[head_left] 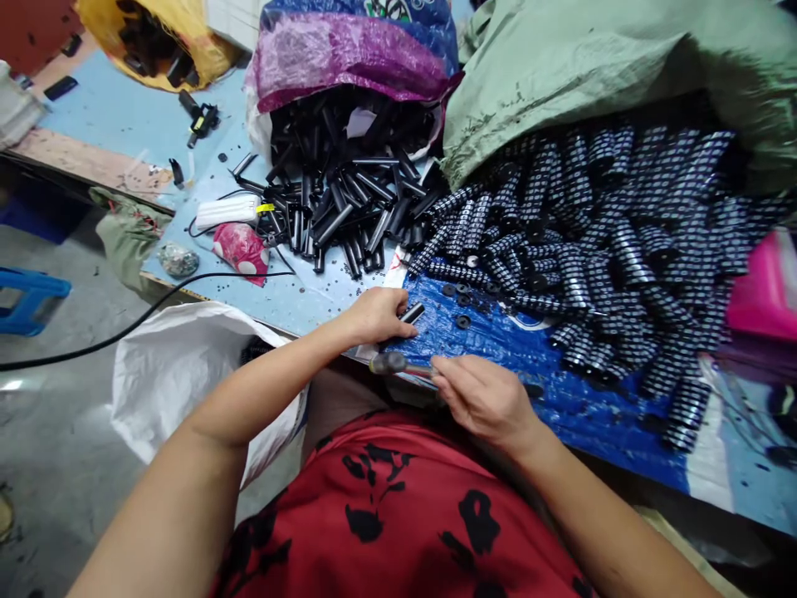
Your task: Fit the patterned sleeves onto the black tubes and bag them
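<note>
My left hand [381,316] is closed around a short shiny black tube [412,313] at the near edge of the blue plastic sheet [498,345]. Its far end sticks out past my fingers. In my right hand [482,397] is the handle of a small hammer [389,363], its dark head pointing left, just below my left hand. Several small black discs [462,321] lie on the sheet beyond the tube. To the right rises a big heap of black-and-white patterned tubes [579,257]. A pile of plain black tubes [342,199] spills from a purple sack [349,58].
A green sack [560,66] drapes over the patterned heap. On the light-blue table are a white power strip [227,212], a red dotted pouch [242,249] and a black cable [187,282]. A white sack [187,374] hangs open below the table's left edge. A pink bin [763,286] stands right.
</note>
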### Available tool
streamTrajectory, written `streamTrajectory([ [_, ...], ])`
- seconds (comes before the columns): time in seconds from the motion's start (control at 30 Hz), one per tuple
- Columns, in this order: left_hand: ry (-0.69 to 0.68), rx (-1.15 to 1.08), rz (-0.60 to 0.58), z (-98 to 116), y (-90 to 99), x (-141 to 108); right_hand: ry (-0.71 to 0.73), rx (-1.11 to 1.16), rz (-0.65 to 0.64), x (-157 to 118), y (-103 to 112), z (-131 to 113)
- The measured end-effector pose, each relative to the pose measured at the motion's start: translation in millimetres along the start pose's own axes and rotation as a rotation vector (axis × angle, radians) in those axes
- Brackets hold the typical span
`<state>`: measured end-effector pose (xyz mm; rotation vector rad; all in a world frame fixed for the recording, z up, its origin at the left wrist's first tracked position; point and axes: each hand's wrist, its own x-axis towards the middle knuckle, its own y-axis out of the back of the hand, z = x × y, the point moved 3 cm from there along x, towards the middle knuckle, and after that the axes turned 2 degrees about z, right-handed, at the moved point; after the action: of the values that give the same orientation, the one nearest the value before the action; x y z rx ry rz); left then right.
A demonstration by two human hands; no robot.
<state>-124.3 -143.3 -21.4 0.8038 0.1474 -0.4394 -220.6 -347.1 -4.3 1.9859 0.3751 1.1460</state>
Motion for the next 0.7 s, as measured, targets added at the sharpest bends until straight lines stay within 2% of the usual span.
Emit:
streamTrajectory([
  [0.1, 0.006, -0.019, -0.017, -1.7, 1.2, -0.4, -0.042, 0.008, 0.124, 3.9, 14.7, 4.5],
  [0.17, 0.029, -0.013, -0.054, -3.1, 1.9, 1.9, -0.047, 0.005, 0.159, 7.8, 16.7, 3.7],
  [0.23, 0.044, 0.018, -0.076, -2.5, 0.9, 5.7, -0.034, -0.03, 0.092, 11.2, 9.2, 1.0],
  [0.33, 0.023, 0.087, -0.048, 4.0, -2.9, 10.7, -0.028, -0.1, -0.094, 12.2, -6.8, -1.2],
  [0.37, 0.01, 0.108, -0.022, 6.9, -2.6, 10.4, -0.024, -0.084, -0.106, 11.3, -8.5, -0.6],
  [0.43, -0.012, 0.125, 0.026, 11.1, 5.1, 2.4, -0.018, -0.007, -0.052, 6.8, -4.7, 4.2],
  [0.5, -0.033, 0.096, 0.003, 9.1, 25.0, -19.2, -0.043, 0.017, 0.023, -1.8, 4.7, 15.1],
  [0.57, -0.039, 0.039, -0.137, -3.4, 55.3, -53.6, -0.096, -0.088, 0.048, -13.0, 13.8, 29.8],
  [0.63, 0.071, 0.016, -0.407, -28.1, 86.8, -93.5, -0.163, -0.241, 0.008, -22.0, 18.8, 44.8],
  [0.67, 0.167, 0.006, -0.481, -42.4, 102.0, -111.2, -0.191, -0.291, -0.028, -23.7, 19.2, 51.6],
  [0.7, 0.257, 0.004, -0.493, -55.5, 115.1, -125.2, -0.212, -0.317, -0.061, -22.7, 18.3, 57.9],
])
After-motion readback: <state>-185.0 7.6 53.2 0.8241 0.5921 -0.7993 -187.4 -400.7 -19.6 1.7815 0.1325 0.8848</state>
